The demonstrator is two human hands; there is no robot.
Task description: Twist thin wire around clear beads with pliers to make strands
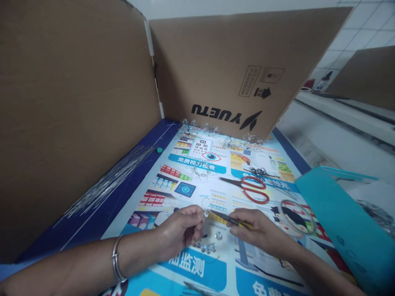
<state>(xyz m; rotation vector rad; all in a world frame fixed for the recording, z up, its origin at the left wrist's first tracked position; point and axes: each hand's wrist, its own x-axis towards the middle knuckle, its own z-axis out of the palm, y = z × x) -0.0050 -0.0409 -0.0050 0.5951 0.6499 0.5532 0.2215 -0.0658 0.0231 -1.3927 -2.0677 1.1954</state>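
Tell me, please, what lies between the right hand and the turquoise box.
In the head view, a clear ring, perhaps a roll of tape, lies on the printed sheet between the right hand and the turquoise box.

Scissors lie on the surface beyond the pliers, wires at left, box at right, cardboard behind.

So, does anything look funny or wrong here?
Yes, the big black letters on the cardboard panel at the back look odd, because they are upside down. Nothing looks clearly spilled or broken, though the small bits are hard to check.
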